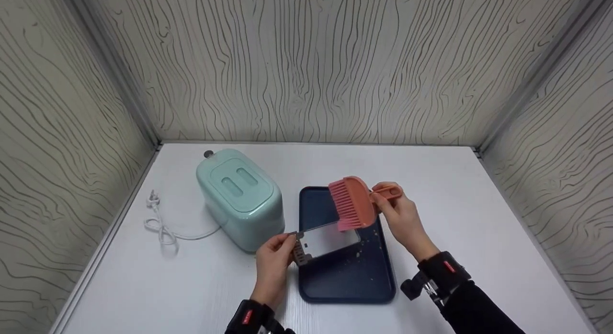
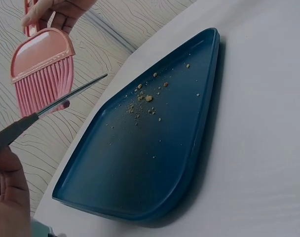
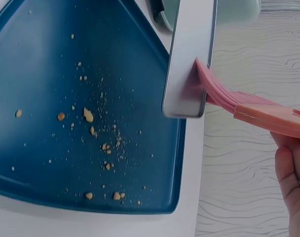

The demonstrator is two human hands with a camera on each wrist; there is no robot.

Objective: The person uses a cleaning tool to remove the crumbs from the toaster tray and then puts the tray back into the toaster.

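In the head view my left hand (image 1: 273, 267) pinches the dark slotted end of a flat metal crumb tray (image 1: 328, 240), held tilted above a dark blue tray (image 1: 342, 288). My right hand (image 1: 404, 224) grips the handle of a small orange brush (image 1: 360, 200) with pink bristles. The bristle tips (image 3: 216, 86) touch the crumb tray's metal surface near its free end, as the right wrist view shows. Crumbs (image 2: 142, 98) lie scattered on the blue tray, thickest in one patch below the crumb tray.
A mint-green toaster (image 1: 239, 195) with a lid on top stands left of the blue tray, close to my left hand. Its white cord (image 1: 165, 228) and plug lie at the left on the white table (image 1: 445, 180). Wood-patterned panels (image 1: 306, 65) enclose the back and sides.
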